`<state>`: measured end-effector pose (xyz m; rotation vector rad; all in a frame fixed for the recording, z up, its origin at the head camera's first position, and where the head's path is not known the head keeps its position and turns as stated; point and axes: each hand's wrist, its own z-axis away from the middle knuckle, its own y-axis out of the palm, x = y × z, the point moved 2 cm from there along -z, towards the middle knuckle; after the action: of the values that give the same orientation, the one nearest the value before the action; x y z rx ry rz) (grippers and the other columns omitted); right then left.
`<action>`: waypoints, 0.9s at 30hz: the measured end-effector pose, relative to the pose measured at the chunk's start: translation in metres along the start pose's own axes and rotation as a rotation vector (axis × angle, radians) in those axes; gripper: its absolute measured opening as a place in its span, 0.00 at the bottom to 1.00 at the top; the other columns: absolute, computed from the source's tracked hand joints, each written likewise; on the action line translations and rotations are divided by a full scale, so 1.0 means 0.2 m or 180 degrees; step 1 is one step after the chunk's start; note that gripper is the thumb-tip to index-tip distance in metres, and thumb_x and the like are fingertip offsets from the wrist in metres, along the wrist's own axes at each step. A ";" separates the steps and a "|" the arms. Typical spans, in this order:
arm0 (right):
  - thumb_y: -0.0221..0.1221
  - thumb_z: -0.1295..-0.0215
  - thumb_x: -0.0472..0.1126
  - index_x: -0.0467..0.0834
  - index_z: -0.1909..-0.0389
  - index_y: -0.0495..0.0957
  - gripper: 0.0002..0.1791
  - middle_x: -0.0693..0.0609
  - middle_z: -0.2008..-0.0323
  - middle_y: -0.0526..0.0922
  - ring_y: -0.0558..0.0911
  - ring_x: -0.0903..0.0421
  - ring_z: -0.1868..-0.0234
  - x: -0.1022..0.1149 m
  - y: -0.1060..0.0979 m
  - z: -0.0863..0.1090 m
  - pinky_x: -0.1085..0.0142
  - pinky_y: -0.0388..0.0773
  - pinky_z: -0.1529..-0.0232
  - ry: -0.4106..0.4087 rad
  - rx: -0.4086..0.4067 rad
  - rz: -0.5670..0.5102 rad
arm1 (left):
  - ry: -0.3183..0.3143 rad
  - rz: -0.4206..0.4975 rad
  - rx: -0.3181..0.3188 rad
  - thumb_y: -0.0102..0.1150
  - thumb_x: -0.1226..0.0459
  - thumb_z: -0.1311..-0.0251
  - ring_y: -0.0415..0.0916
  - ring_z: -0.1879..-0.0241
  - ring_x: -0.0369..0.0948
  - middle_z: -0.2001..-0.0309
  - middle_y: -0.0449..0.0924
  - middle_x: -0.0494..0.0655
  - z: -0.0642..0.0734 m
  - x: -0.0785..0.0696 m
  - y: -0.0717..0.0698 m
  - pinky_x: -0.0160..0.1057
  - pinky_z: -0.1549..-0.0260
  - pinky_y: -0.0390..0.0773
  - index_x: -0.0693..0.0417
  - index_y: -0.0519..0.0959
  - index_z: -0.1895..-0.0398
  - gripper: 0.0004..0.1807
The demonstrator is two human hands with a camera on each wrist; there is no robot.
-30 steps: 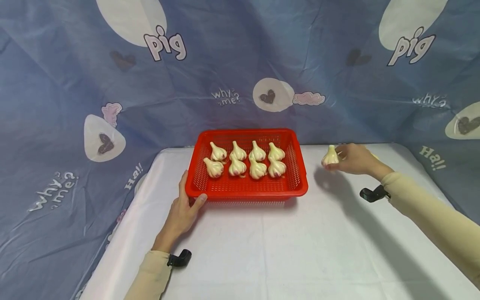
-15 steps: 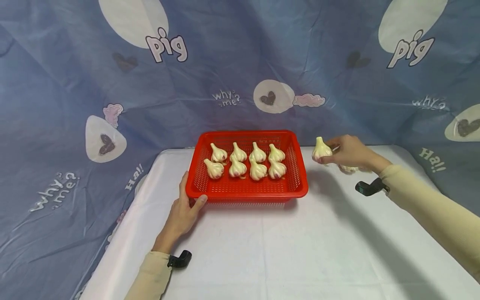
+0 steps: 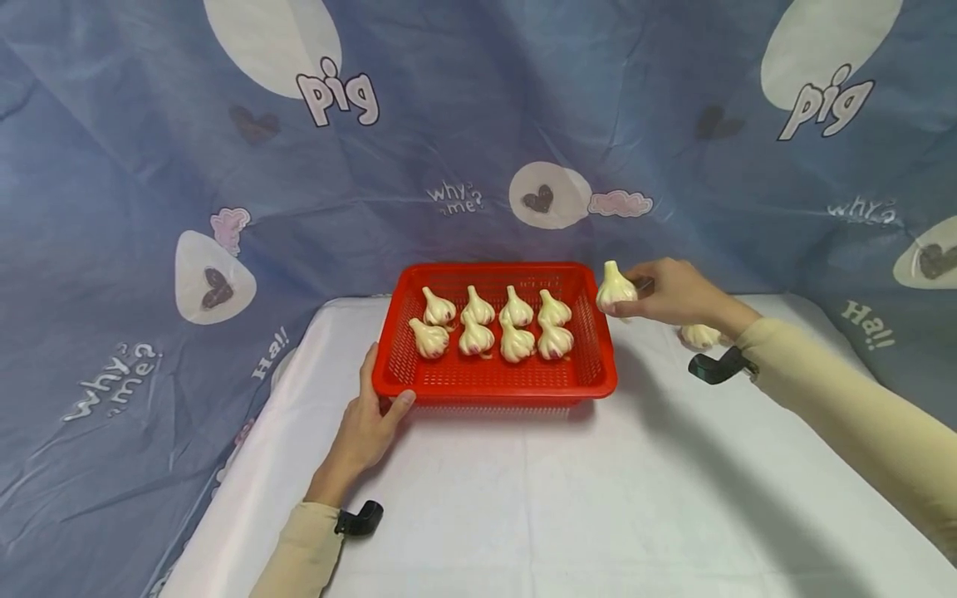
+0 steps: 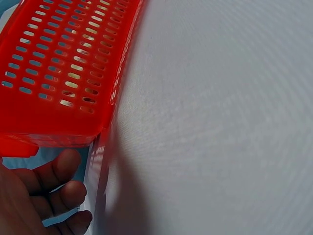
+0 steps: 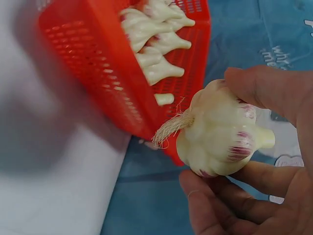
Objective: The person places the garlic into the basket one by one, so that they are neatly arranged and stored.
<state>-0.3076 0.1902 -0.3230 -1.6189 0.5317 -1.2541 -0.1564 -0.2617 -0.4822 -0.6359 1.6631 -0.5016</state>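
In the head view, a red plastic basket with slotted walls holds several garlic bulbs in two rows. My left hand holds its front left corner, thumb at the front rim and fingers along the left side. From the left wrist view, curled fingers show below the basket's corner; the thumb's contact is hidden there. My right hand pinches one more garlic bulb, stem up, level with the basket's right rim. In the right wrist view, thumb and fingers lie on opposite sides of that bulb, its roots towards the basket.
Another garlic bulb lies on the white-covered table, partly behind the right forearm. A blue printed cloth hangs behind and to the sides. Each wrist wears a black camera mount.
My right hand has carried the garlic bulb left and slightly up, to the basket's right rim. A bulb on the table behind it has come into fuller view. The left hand stays put.
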 end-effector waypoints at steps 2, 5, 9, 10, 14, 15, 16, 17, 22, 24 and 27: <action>0.74 0.39 0.60 0.42 0.45 0.87 0.30 0.50 0.63 0.91 0.87 0.52 0.60 0.02 0.00 -0.01 0.60 0.78 0.59 -0.0058 -0.0001 0.0003 | 0.0002 -0.0009 -0.0001 0.62 0.46 0.27 0.76 0.31 0.61 0.26 0.73 0.62 0.00 0.00 0.00 0.68 0.31 0.69 0.37 0.34 0.12 0.55; 0.75 0.40 0.59 0.43 0.46 0.88 0.29 0.51 0.65 0.91 0.86 0.54 0.62 0.05 0.01 -0.04 0.61 0.78 0.60 -0.0108 0.0038 -0.0019 | 0.0007 -0.0025 -0.0006 0.61 0.46 0.27 0.77 0.32 0.61 0.27 0.74 0.62 0.00 0.00 0.00 0.68 0.32 0.70 0.36 0.35 0.12 0.54; 0.76 0.41 0.57 0.41 0.45 0.87 0.30 0.49 0.62 0.91 0.88 0.54 0.61 0.09 0.03 -0.07 0.61 0.80 0.60 -0.0142 0.0104 -0.0061 | 0.0012 -0.0058 -0.0002 0.61 0.45 0.27 0.77 0.33 0.62 0.27 0.74 0.62 0.00 0.01 0.00 0.68 0.32 0.71 0.36 0.35 0.12 0.54; 0.76 0.42 0.56 0.41 0.45 0.87 0.30 0.49 0.61 0.92 0.88 0.54 0.60 0.10 0.04 -0.08 0.61 0.80 0.59 -0.0152 0.0117 -0.0067 | 0.0005 -0.0070 0.0000 0.61 0.45 0.27 0.78 0.33 0.62 0.27 0.74 0.63 0.00 0.01 0.00 0.68 0.33 0.71 0.36 0.34 0.12 0.54; 0.77 0.43 0.54 0.41 0.45 0.87 0.29 0.48 0.57 0.92 0.90 0.52 0.56 0.13 0.07 -0.11 0.60 0.82 0.55 -0.0194 0.0148 -0.0074 | -0.0023 -0.0077 0.0008 0.61 0.45 0.28 0.78 0.33 0.62 0.27 0.74 0.63 0.00 0.00 0.00 0.68 0.33 0.71 0.34 0.34 0.12 0.55; 0.77 0.43 0.53 0.41 0.45 0.87 0.29 0.48 0.57 0.92 0.90 0.52 0.56 0.14 0.08 -0.12 0.60 0.82 0.55 -0.0205 0.0162 -0.0084 | -0.0027 -0.0077 0.0012 0.61 0.45 0.28 0.78 0.33 0.62 0.27 0.73 0.63 0.00 0.00 0.00 0.68 0.32 0.71 0.35 0.34 0.12 0.55; 0.77 0.43 0.53 0.41 0.45 0.87 0.29 0.48 0.57 0.92 0.89 0.52 0.56 0.15 0.09 -0.12 0.59 0.82 0.55 -0.0222 0.0171 -0.0094 | -0.0035 -0.0071 0.0013 0.61 0.45 0.28 0.77 0.33 0.63 0.26 0.73 0.63 0.00 0.00 0.00 0.68 0.32 0.70 0.35 0.34 0.12 0.55; 0.77 0.44 0.53 0.41 0.45 0.87 0.29 0.49 0.57 0.92 0.89 0.52 0.57 0.16 0.09 -0.13 0.59 0.81 0.55 -0.0250 0.0171 -0.0090 | -0.0039 -0.0068 0.0012 0.61 0.45 0.28 0.77 0.33 0.63 0.26 0.73 0.63 0.00 0.00 0.00 0.69 0.32 0.70 0.36 0.34 0.12 0.55; 0.78 0.45 0.54 0.42 0.44 0.88 0.31 0.50 0.61 0.91 0.85 0.54 0.63 0.20 0.14 -0.17 0.62 0.79 0.60 -0.0354 0.0176 -0.0096 | -0.0049 -0.0096 0.0009 0.61 0.44 0.28 0.78 0.33 0.64 0.27 0.73 0.64 0.01 0.00 0.00 0.69 0.33 0.71 0.38 0.35 0.12 0.55; 0.78 0.45 0.54 0.42 0.44 0.88 0.31 0.50 0.60 0.91 0.83 0.54 0.65 0.21 0.17 -0.19 0.63 0.78 0.62 -0.0377 0.0185 -0.0124 | -0.0044 -0.0112 0.0003 0.61 0.44 0.28 0.78 0.34 0.64 0.28 0.74 0.65 0.01 0.00 0.00 0.69 0.34 0.72 0.39 0.35 0.12 0.55; 0.78 0.46 0.53 0.42 0.44 0.89 0.30 0.50 0.58 0.92 0.84 0.54 0.63 0.22 0.20 -0.21 0.61 0.79 0.59 -0.0437 0.0202 -0.0143 | -0.0037 -0.0126 0.0001 0.61 0.44 0.28 0.79 0.36 0.64 0.29 0.75 0.65 0.00 0.00 -0.01 0.68 0.35 0.73 0.40 0.35 0.12 0.55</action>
<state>-0.3199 0.1201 -0.3373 -1.6574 0.3686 -1.1711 -0.1557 -0.2623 -0.4811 -0.6715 1.6420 -0.5259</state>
